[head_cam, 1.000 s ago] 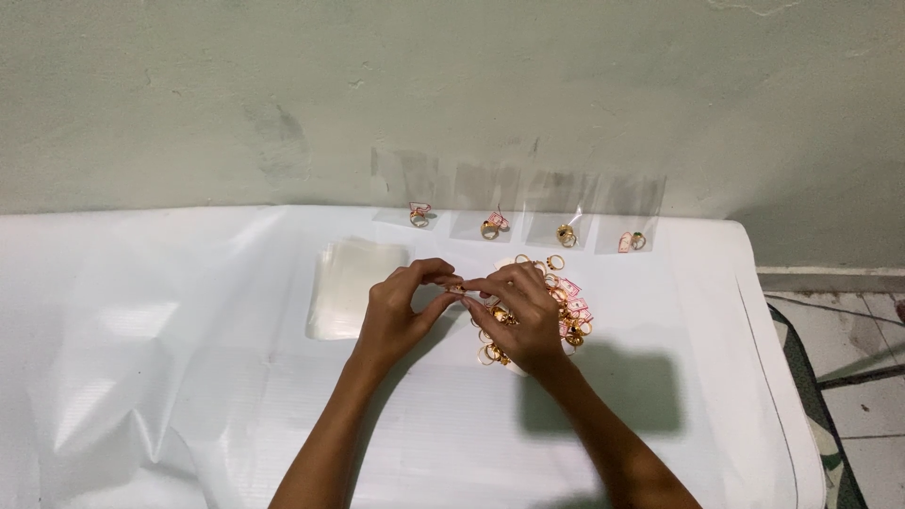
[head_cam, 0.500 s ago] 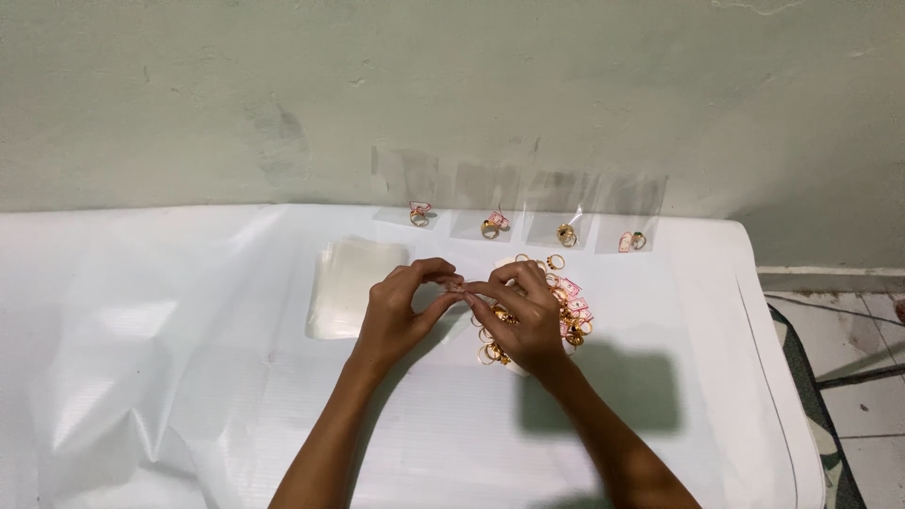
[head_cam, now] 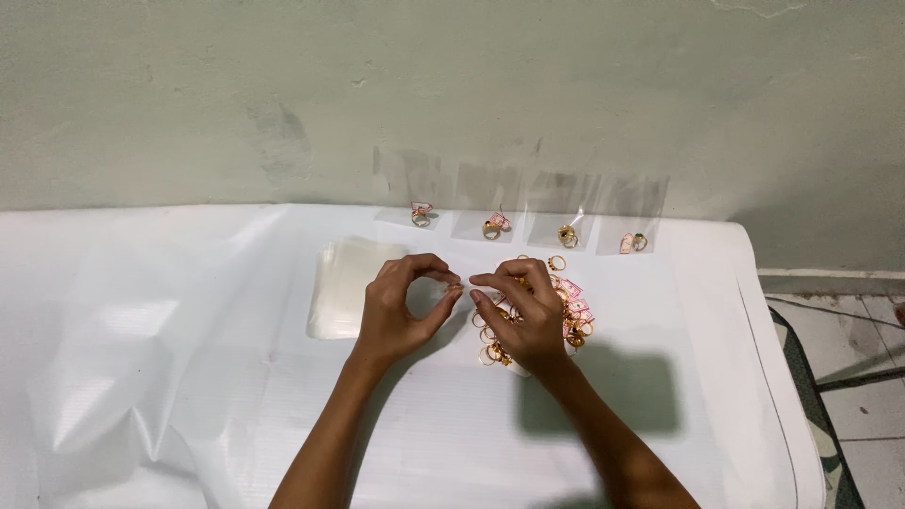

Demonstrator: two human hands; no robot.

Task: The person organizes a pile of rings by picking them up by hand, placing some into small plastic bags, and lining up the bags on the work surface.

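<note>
My left hand (head_cam: 401, 311) and my right hand (head_cam: 521, 313) meet fingertip to fingertip over the white table (head_cam: 151, 377). Between them they pinch a small clear plastic bag (head_cam: 436, 294); whether a ring is in it I cannot tell. Under and beside my right hand lies a pile of gold rings with pink tags (head_cam: 566, 311). A stack of clear bags (head_cam: 347, 285) lies flat just left of my left hand.
Several clear bags, each with a gold ring inside, lean in a row against the wall (head_cam: 566, 113); one bagged ring (head_cam: 419, 215) is at the left end, another bagged ring (head_cam: 633, 241) at the right. The table's right edge (head_cam: 782, 377) drops to a tiled floor.
The hands have barely shifted; the fingertips stay together on the small bag.
</note>
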